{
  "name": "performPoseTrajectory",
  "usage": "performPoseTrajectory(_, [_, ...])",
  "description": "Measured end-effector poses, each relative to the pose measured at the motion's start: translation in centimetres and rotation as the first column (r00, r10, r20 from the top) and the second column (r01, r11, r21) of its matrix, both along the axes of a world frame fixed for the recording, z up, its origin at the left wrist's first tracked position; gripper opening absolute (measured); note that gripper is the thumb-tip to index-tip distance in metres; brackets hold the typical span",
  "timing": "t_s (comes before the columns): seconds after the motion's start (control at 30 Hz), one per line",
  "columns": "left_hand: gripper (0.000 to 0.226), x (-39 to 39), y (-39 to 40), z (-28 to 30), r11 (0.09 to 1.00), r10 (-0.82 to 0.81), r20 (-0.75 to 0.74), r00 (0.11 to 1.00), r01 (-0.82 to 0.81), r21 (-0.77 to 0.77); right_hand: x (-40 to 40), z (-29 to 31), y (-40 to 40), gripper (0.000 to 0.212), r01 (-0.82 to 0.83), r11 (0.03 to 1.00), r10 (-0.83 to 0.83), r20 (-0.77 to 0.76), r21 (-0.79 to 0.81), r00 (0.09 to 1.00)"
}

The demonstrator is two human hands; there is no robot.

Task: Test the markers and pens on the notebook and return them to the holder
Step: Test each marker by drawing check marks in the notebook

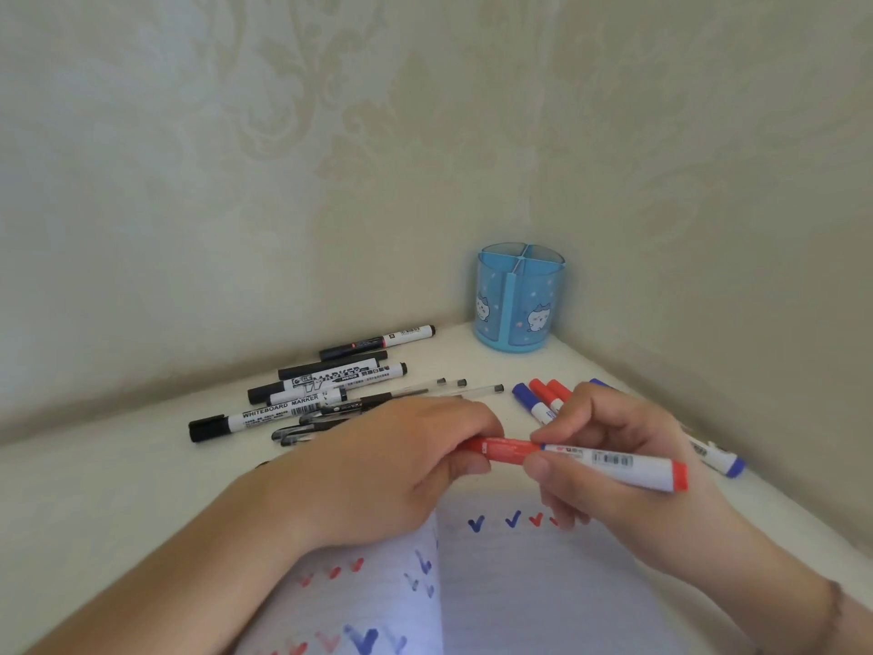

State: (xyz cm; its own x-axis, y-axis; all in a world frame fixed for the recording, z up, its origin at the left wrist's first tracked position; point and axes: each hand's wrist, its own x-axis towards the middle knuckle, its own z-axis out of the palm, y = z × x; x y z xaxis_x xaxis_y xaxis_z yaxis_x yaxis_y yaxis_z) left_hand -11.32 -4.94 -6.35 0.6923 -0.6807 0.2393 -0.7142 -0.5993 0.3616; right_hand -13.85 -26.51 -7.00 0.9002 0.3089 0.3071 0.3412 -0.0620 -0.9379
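Note:
A red whiteboard marker [614, 463] lies level between both hands above the open notebook [519, 588]. My left hand [397, 465] grips its red cap end. My right hand [609, 446] pinches the white barrel near the cap joint. The notebook pages carry blue and red tick marks. The blue pen holder [519, 300] stands in the corner behind, nothing visible in its compartments.
Several black whiteboard markers [326, 385] and black and clear pens [449, 390] lie left of the holder. Red and blue markers [543, 399] lie beside my right hand; another blue-ended one [723, 460] sits behind it. Walls close in on both sides.

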Motion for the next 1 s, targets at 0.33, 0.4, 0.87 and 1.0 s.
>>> performPoseTrajectory(0.33, [0.019,-0.8,0.2,1.2,0.968,-0.22,-0.208,0.953,0.187,-0.166,-1.1,0.8,0.0,0.026,-0.132,0.991,0.135,0.1,-0.037,0.986])
performPoseTrajectory(0.4, [0.015,-0.9,0.4,1.2,0.963,-0.239,-0.265,0.934,0.193,-0.187,-1.2,0.8,0.0,0.023,-0.114,0.992,0.121,0.146,-0.055,0.982])
performPoseTrajectory(0.87, [0.033,-1.2,-0.2,1.0,0.983,-0.167,-0.3,0.939,0.134,-0.126,-0.5,1.2,-1.7,0.013,-0.097,0.992,0.119,0.303,-0.086,0.946])
performPoseTrajectory(1.0, [0.071,-0.8,0.7,0.4,0.991,0.049,-0.358,0.933,-0.002,0.131,0.9,1.6,-3.1,0.039,-0.043,0.998,0.037,0.102,0.051,0.994])
